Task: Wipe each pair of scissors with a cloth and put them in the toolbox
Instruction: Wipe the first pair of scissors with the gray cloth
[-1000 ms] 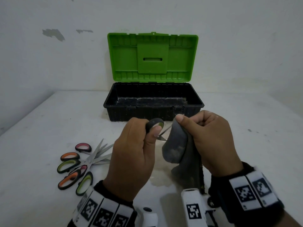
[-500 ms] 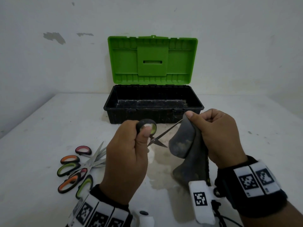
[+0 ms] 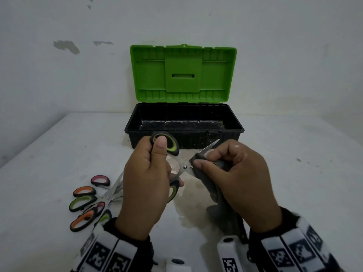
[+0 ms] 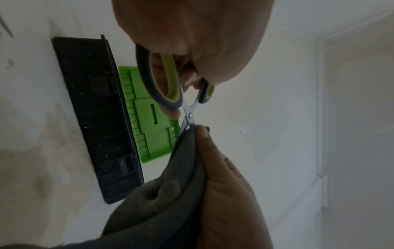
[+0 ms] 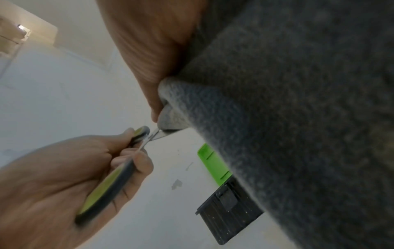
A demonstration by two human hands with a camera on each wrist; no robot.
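My left hand grips the handles of a pair of green-and-black scissors, held above the table with the blades spread apart. My right hand pinches a grey cloth around one blade near the pivot; the other blade's tip sticks out toward the toolbox. The left wrist view shows the scissors with the cloth folded over the blade. In the right wrist view the cloth fills most of the picture. The black toolbox stands behind my hands, its green lid raised.
Several more scissors with orange, green and pink handles lie in a heap on the white table at my left. A damp stain marks the table under my hands. A white wall rises close behind the toolbox.
The right hand moved the cloth from the blade tip to the blade near the pivot. The left hand turned the scissors so the handles show and the blades stand wider apart.
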